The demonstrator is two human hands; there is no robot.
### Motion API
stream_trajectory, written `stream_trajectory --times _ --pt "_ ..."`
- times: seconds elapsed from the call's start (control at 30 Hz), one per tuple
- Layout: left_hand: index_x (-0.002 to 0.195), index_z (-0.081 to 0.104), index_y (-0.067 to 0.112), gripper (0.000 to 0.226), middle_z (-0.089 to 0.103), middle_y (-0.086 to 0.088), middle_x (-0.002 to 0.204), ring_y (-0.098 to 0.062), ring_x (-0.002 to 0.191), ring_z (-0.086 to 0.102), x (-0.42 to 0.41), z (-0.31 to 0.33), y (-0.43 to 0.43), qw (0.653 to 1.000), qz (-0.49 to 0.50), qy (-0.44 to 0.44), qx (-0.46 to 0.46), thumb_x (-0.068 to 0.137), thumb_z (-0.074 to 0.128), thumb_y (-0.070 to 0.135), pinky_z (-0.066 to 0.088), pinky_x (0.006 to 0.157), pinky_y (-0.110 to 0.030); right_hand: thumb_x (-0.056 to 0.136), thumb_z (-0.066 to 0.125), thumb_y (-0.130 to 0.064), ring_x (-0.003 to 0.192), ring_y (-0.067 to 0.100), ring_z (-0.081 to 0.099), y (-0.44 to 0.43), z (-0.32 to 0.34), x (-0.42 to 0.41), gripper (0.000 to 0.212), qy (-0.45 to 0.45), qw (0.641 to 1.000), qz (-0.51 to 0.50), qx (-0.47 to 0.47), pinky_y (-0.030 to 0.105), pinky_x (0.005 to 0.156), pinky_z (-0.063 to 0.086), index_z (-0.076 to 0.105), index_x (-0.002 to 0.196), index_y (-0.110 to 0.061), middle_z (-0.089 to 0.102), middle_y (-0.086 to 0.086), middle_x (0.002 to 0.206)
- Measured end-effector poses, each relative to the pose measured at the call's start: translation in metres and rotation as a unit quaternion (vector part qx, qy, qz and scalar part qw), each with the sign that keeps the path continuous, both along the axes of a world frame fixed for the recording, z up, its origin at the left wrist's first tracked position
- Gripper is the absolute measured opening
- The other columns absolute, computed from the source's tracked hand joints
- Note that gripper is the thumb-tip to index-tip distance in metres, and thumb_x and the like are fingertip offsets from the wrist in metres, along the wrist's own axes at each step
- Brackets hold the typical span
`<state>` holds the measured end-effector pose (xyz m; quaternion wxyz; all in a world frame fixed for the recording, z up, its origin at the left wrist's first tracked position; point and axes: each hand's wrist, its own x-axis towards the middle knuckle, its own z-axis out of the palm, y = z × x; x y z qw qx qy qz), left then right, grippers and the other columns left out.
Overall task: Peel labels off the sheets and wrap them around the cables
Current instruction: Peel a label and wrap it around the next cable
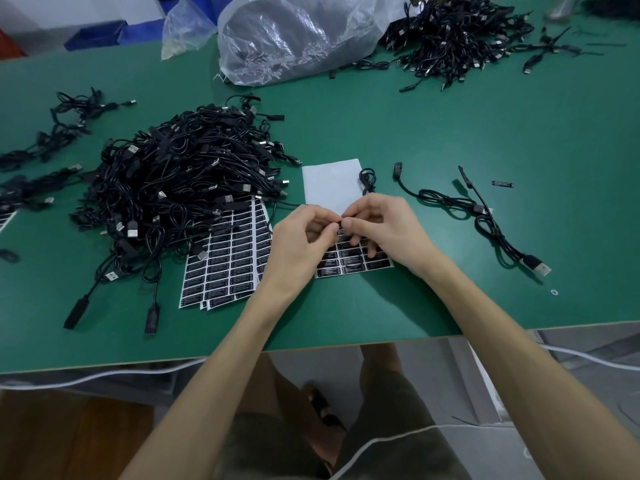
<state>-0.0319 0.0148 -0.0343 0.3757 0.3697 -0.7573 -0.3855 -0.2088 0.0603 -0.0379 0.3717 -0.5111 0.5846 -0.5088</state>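
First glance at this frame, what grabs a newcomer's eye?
The big tangled pile of black USB cables at left-centre of the green table. Then the left hand and right hand pinching together over a label sheet, more label sheets beside them.

Small assembly or packing workshop. Green-topped counter (450, 133) carries a big heap of black USB cables (180, 188) at 10 o'clock, a second heap (450, 36) at 1 o'clock, stacked label sheets (225, 258), a large clear plastic bag (294, 32) at 12, blue bins (97, 36) at 11.
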Motion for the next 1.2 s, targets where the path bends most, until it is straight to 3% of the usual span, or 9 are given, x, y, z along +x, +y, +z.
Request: stream_trajectory --times 0.2,0.33,0.47,0.6,0.67,0.8,0.97,1.07,1.2 --pt "0.107 0.072 0.018 0.011 0.076 0.004 0.091 -0.012 0.082 0.074 -0.001 0.001 -0.001 0.999 -0.018 0.017 0.032 0.098 0.070 0.012 0.060 0.081 -0.029 0.092 0.076 -0.008 0.058 0.022 0.067 0.002 0.003 0.000 0.007 -0.033 0.998 -0.043 -0.011 0.028 0.039 0.045 0.070 0.093 -0.005 0.073 0.009 0.075" --pt "0.111 0.073 0.014 0.015 0.067 0.003 0.102 -0.005 0.090 0.067 -0.003 -0.001 -0.001 0.997 -0.032 -0.059 -0.022 0.096 0.072 0.012 0.053 0.084 -0.017 0.097 0.068 -0.006 0.052 0.022 0.064 0.001 0.004 -0.007 0.004 -0.100 0.983 -0.157 -0.011 0.029 0.041 0.046 0.065 0.099 -0.004 0.069 0.010 0.074" --pt "0.118 0.072 0.011 0.019 0.057 0.001 0.107 -0.011 0.094 0.061 -0.004 -0.001 0.006 0.980 -0.066 -0.151 -0.111 0.100 0.065 0.014 0.053 0.090 -0.028 0.102 0.053 -0.006 0.048 0.016 0.063 0.000 0.002 -0.015 0.017 -0.043 0.965 -0.259 0.023 0.029 0.047 0.050 0.063 0.115 -0.004 0.069 0.007 0.076" --pt "0.119 0.071 0.007 0.021 0.059 -0.003 0.109 -0.020 0.100 0.058 -0.006 -0.001 0.014 0.953 -0.044 -0.207 -0.218 0.102 0.060 0.013 0.052 0.088 -0.041 0.105 0.045 -0.013 0.041 0.013 0.059 -0.003 0.004 -0.018 0.039 0.062 0.949 -0.306 0.053 0.017 0.045 0.045 0.049 0.142 -0.001 0.050 0.014 0.125" --pt "0.118 0.071 0.006 0.020 0.061 -0.006 0.108 -0.023 0.098 0.059 -0.006 0.001 0.015 0.947 -0.043 -0.212 -0.238 0.101 0.060 0.009 0.052 0.087 -0.043 0.105 0.044 -0.011 0.067 0.019 0.063 -0.001 0.006 -0.020 0.043 0.099 0.938 -0.329 0.051 0.013 0.064 0.047 0.046 0.146 0.000 0.031 0.010 0.132" --pt "0.125 0.068 0.008 0.025 0.060 -0.004 0.113 -0.019 0.088 0.061 -0.005 0.008 0.018 0.959 -0.012 -0.169 -0.226 0.102 0.057 0.005 0.055 0.082 -0.040 0.098 0.049 -0.003 0.128 0.028 0.035 0.006 0.007 -0.019 0.036 0.207 0.915 -0.340 0.061 0.019 0.094 0.026 0.057 0.134 -0.001 0.031 0.015 0.138" --pt "0.123 0.066 0.012 0.024 0.057 -0.004 0.118 -0.022 0.105 0.056 0.000 0.020 0.000 0.937 0.140 -0.237 -0.215 0.101 0.058 0.015 0.050 0.090 -0.039 0.100 0.053 -0.005 0.116 0.023 0.049 0.009 0.012 -0.007 0.019 0.235 0.941 -0.240 -0.038 0.025 0.097 0.039 0.070 0.108 -0.010 0.049 0.003 0.116" --pt "0.117 0.064 0.009 0.028 0.056 -0.011 0.120 -0.029 0.115 0.048 0.004 0.020 -0.021 0.904 0.138 -0.373 -0.158 0.101 0.062 0.032 0.039 0.099 -0.040 0.101 0.056 -0.006 0.107 0.021 0.053 0.005 0.009 -0.002 0.017 0.249 0.952 -0.174 -0.036 0.022 0.090 0.039 0.072 0.104 -0.011 0.051 0.000 0.110" --pt "0.106 0.065 0.009 0.012 0.052 -0.006 0.114 -0.025 0.111 0.045 0.005 0.017 -0.027 0.914 0.124 -0.351 -0.160 0.104 0.060 0.019 0.031 0.095 -0.033 0.101 0.058 -0.016 0.095 0.013 0.058 0.005 0.009 -0.007 0.015 0.186 0.965 -0.180 -0.037 0.019 0.081 0.042 0.072 0.098 -0.021 0.059 -0.008 0.103"
